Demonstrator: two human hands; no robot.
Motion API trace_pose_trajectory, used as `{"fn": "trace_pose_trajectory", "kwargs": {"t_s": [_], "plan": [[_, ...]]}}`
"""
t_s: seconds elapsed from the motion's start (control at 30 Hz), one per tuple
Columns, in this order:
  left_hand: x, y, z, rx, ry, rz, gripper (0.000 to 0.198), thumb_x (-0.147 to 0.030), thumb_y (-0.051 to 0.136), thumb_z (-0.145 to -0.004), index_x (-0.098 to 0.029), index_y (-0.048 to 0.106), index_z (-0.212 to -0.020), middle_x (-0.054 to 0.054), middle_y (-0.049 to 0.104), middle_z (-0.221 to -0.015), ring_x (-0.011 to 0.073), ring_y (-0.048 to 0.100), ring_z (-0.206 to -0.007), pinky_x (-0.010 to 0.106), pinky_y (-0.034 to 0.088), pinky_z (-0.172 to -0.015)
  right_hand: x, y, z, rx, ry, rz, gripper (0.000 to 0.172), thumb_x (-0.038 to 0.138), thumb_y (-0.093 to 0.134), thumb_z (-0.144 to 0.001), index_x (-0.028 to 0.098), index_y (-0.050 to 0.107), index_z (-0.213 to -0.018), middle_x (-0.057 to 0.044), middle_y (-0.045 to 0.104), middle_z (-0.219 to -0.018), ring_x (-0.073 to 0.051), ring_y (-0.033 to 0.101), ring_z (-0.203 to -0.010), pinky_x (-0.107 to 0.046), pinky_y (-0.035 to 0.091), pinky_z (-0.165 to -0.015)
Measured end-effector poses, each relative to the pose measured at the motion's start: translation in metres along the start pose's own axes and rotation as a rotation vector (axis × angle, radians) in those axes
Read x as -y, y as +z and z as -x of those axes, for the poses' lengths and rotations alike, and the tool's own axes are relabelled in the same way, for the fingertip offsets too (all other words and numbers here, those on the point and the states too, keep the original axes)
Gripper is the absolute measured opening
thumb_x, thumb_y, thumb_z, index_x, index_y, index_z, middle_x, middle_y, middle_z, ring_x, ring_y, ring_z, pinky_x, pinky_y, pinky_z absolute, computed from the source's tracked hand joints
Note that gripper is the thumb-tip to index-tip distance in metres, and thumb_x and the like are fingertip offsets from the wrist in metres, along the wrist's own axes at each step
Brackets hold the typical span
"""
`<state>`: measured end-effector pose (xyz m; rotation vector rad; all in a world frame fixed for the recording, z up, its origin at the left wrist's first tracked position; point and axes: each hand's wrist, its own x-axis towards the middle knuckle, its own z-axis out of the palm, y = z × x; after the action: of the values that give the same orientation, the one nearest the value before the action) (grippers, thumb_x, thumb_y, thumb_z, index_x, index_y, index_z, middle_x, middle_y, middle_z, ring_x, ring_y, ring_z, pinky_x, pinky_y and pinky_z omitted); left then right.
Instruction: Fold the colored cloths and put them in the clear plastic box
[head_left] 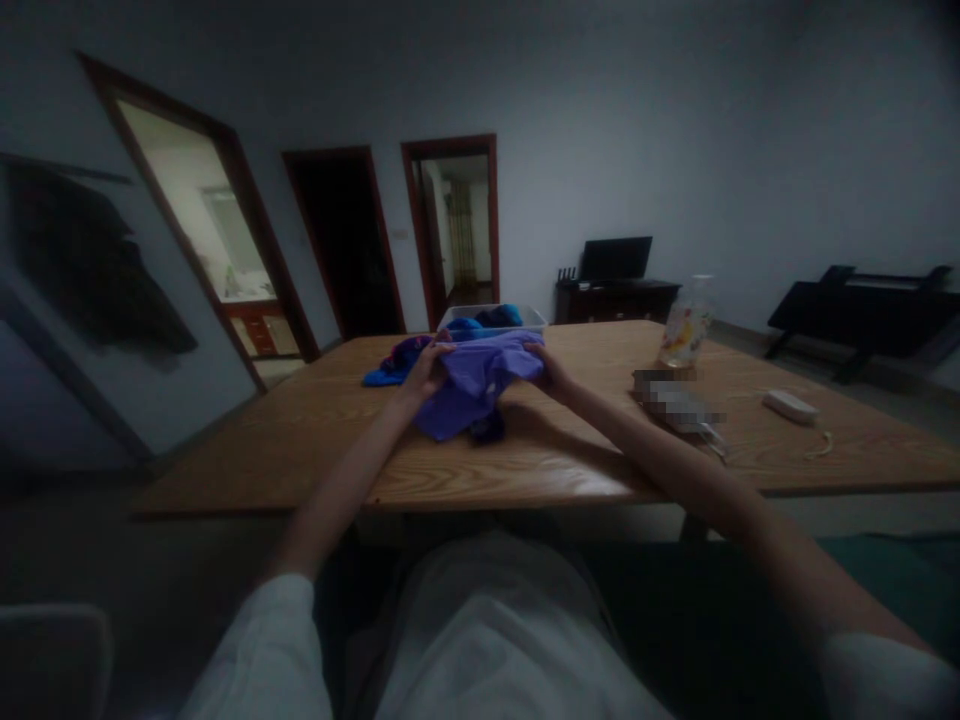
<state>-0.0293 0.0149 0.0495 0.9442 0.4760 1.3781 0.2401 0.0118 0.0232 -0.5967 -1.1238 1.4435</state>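
A purple garment [471,385] lies bunched on the wooden table [300,450] in front of me. My left hand [424,372] grips its upper left edge. My right hand [550,372] holds the upper right edge, fingers curled over the cloth. Both arms reach forward over the table's near edge. Behind the purple garment lies a blue cloth [390,366], partly under it. A white basket [491,318] with more blue clothes stands at the table's far side.
A clear bottle with a colourful label [685,325] stands to the right, a blurred object [679,405] beside it. A white remote-like item [789,405] lies further right. Doorways, a dark cabinet and a piano are along the walls.
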Motion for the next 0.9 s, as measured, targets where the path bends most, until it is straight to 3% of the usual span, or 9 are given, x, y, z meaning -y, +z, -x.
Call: {"fn": "trace_pose_trajectory", "kwargs": {"t_s": [0.2, 0.4, 0.47, 0.6, 0.67, 0.83, 0.9], "plan": [[-0.005, -0.003, -0.005, -0.036, 0.051, -0.057, 0.054, -0.005, 0.078, -0.064, -0.022, 0.069, -0.114, -0.005, 0.069, -0.085, 0.0064, 0.063, -0.065, 0.016, 0.047, -0.06, 0.01, 0.002, 0.001, -0.034, -0.072, -0.064, 0.021, 0.031, 0.069, -0.089, 0.021, 0.069, -0.107, -0.001, 0.077, -0.108, -0.017, 0.072, -0.097, -0.026, 0.059, -0.093], [-0.004, -0.01, -0.009, -0.047, 0.019, -0.343, 0.052, -0.016, 0.08, -0.069, -0.022, 0.066, -0.119, -0.002, 0.071, -0.092, 0.01, 0.065, -0.072, 0.019, 0.052, -0.065, 0.017, 0.005, 0.004, -0.067, -0.17, -0.009, 0.025, 0.038, 0.069, -0.086, 0.023, 0.068, -0.106, -0.002, 0.076, -0.109, -0.021, 0.071, -0.107, -0.031, 0.059, -0.098], [-0.002, -0.011, -0.006, -0.003, -0.03, -0.487, 0.048, -0.022, 0.083, -0.07, -0.019, 0.067, -0.115, 0.002, 0.072, -0.097, 0.0139, 0.068, -0.079, 0.022, 0.053, -0.068, 0.018, 0.004, 0.004, -0.065, -0.2, 0.02, 0.028, 0.042, 0.069, -0.086, 0.023, 0.067, -0.107, -0.003, 0.076, -0.111, -0.022, 0.069, -0.113, -0.033, 0.058, -0.101], [0.011, -0.005, 0.006, 0.224, -0.068, -0.851, 0.042, -0.024, 0.086, -0.069, -0.016, 0.072, -0.108, 0.009, 0.073, -0.112, 0.0236, 0.069, -0.096, 0.032, 0.056, -0.083, 0.021, 0.0, 0.003, -0.055, -0.193, 0.014, 0.032, 0.046, 0.069, -0.087, 0.024, 0.067, -0.11, -0.002, 0.076, -0.112, -0.023, 0.069, -0.114, -0.034, 0.059, -0.1], [0.02, 0.0, 0.011, 0.255, 0.016, -0.994, 0.033, -0.019, 0.081, -0.071, -0.016, 0.073, -0.103, 0.01, 0.072, -0.11, 0.0266, 0.068, -0.1, 0.039, 0.055, -0.092, 0.02, -0.002, 0.001, -0.042, -0.179, -0.037, 0.03, 0.044, 0.069, -0.088, 0.023, 0.067, -0.11, -0.002, 0.076, -0.111, -0.021, 0.07, -0.11, -0.032, 0.058, -0.1], [0.022, 0.008, 0.02, 0.015, 0.568, -1.222, 0.022, -0.014, 0.064, -0.086, -0.021, 0.069, -0.106, 0.011, 0.063, -0.118, 0.0296, 0.058, -0.121, 0.047, 0.041, -0.116, 0.014, -0.003, -0.004, -0.007, -0.095, -0.062, 0.024, 0.038, 0.068, -0.091, 0.021, 0.07, -0.109, -0.002, 0.077, -0.11, -0.017, 0.072, -0.099, -0.029, 0.059, -0.095], [0.017, 0.012, 0.025, 0.083, 0.633, -1.244, 0.027, -0.021, 0.063, -0.091, -0.023, 0.067, -0.118, 0.011, 0.061, -0.126, 0.0293, 0.056, -0.124, 0.047, 0.039, -0.118, 0.009, -0.001, -0.003, -0.008, -0.023, -0.026, 0.025, 0.038, 0.068, -0.091, 0.02, 0.07, -0.11, -0.003, 0.077, -0.108, -0.017, 0.072, -0.094, -0.029, 0.06, -0.09]]}}
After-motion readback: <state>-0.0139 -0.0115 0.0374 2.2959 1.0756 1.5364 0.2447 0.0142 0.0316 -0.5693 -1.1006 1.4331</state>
